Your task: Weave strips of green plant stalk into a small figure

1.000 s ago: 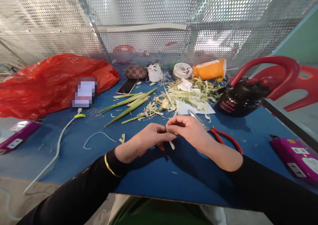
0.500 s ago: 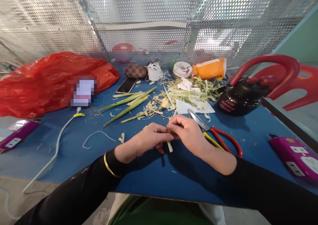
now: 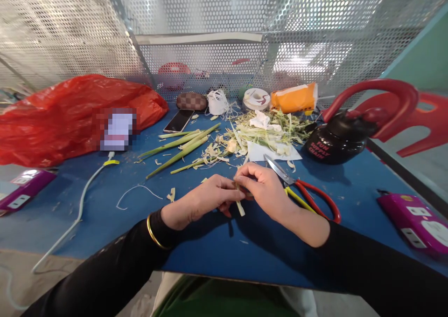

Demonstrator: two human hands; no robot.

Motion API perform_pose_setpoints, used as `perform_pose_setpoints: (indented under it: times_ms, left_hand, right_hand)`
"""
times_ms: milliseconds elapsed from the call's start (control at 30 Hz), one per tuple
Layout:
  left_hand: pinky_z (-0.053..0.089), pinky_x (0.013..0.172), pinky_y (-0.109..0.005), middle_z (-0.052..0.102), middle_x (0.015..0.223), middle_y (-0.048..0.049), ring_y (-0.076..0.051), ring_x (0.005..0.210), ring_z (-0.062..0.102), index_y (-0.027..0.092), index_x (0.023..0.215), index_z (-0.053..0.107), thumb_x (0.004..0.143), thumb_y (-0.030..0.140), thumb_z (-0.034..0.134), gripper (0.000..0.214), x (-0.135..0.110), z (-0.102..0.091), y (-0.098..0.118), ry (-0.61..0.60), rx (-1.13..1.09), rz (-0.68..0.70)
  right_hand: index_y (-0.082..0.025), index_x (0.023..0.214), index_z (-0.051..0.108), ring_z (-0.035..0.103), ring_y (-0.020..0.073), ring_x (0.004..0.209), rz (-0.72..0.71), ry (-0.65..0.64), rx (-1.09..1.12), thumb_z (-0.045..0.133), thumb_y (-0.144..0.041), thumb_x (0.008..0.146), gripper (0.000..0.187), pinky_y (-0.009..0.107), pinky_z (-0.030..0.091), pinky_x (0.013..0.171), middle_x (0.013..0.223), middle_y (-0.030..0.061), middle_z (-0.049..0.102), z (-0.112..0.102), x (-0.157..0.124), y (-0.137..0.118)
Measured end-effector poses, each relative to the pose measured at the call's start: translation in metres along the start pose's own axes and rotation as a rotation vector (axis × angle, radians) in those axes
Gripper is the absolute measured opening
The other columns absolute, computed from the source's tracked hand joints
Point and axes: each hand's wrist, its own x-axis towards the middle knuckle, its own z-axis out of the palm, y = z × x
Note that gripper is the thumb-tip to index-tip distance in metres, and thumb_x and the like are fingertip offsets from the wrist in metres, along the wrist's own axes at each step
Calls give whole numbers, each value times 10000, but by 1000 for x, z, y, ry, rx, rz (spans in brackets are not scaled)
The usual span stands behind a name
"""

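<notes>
As scissors (image 3: 290, 181) lie right of the grip, left hand (image 3: 210, 193) and right hand (image 3: 268, 186) pinch a pale strip (image 3: 240, 208), likely needing light, even pressure.

Fingers (image 3: 249, 182) hide part of the pale strip (image 3: 240, 208); pixelation blurs the cabled phone (image 3: 118, 129).

We hold a pale strip (image 3: 240, 209) in our left hand (image 3: 212, 193) and right hand (image 3: 266, 186); scissors (image 3: 298, 183) lie near the right, stalks (image 3: 179, 156) and scraps (image 3: 257, 134) beyond.
</notes>
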Motion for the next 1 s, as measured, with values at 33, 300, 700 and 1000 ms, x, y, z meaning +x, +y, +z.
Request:
perform_pose_setpoints:
  times_ms: [33, 300, 700, 1000]
  left_hand:
    - [446, 488, -219, 446, 462, 53, -80, 429, 451, 155, 616, 642, 718, 382, 689, 253, 0, 0, 0, 14, -37, 3]
    - [475, 562, -245, 564, 622, 0, -93, 515, 510, 109, 910, 700, 803, 499, 596, 418, -1, -4, 7, 104, -419, -8]
    - [407, 534, -211, 608, 564, -6, -87, 504, 520, 131, 762, 697, 742, 438, 672, 309, 1, 1, 2, 108, -197, -4]
    - [408, 550, -230, 600, 532, -8, -105, 513, 526, 152, 586, 642, 723, 391, 677, 278, 1, 2, 5, 123, -122, 19]
  right_hand:
    - [-207, 676, 596, 492, 135, 570, 19, -5, 23, 600, -304, 794, 153, 277, 399, 547, 625, -20, 563, -2, 2, 0]
    - [-199, 734, 634, 593, 171, 715, 80, 70, 182, 612, -527, 802, 336, 319, 448, 714, 714, 10, 625, -17, 13, -1]
    - [-188, 631, 653, 499, 127, 589, 157, 30, 187, 726, -390, 667, 218, 286, 413, 600, 605, -22, 584, -6, 6, -4]
    - [-195, 570, 589, 474, 129, 584, 49, 128, 56, 646, -323, 708, 197, 290, 385, 601, 565, -30, 555, -2, 4, -2]
